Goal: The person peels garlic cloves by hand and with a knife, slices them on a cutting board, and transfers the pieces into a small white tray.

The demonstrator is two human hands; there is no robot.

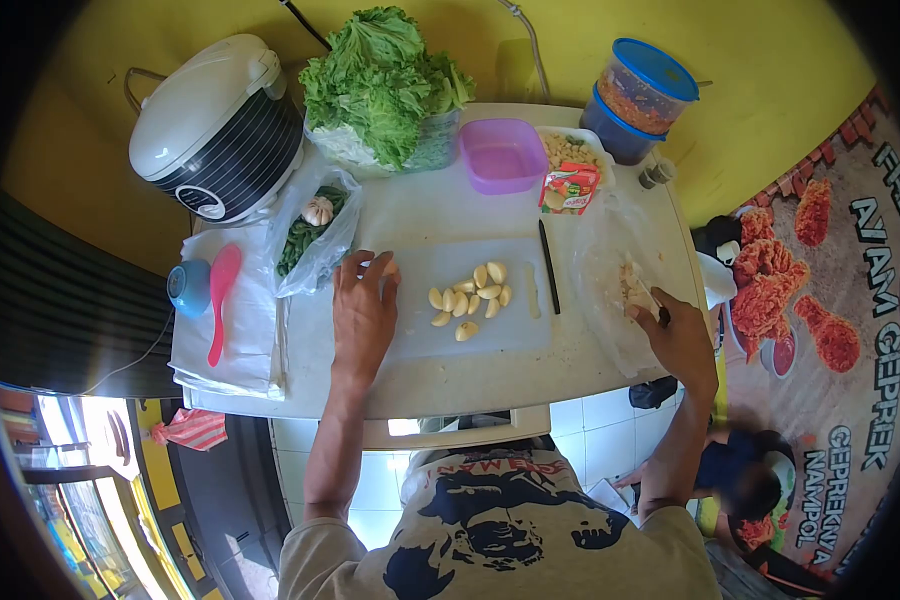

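My left hand [364, 315] rests at the left edge of a pale cutting board [420, 335], its fingers loosely bent and apart. A small pinkish patch shows by its fingertips; I cannot make out what it is. Several peeled garlic cloves [466, 303] lie in a loose group on the board, to the right of this hand. My right hand [685, 342] is closed around the dark handle of a small knife [662, 313], its blade pointing up and left. The knife is over a clear plastic bag [610, 325] with garlic skins [632, 285] on it.
A black stick-like item [549, 268] lies beside the board. Behind stand a rice cooker [215, 125], lettuce [385, 85], a purple container [503, 157], a red packet [570, 188] and blue-lidded tubs [640, 95]. At left are a bagged garlic bulb [317, 211] and a pink rice paddle [224, 300]. Someone crouches at lower right.
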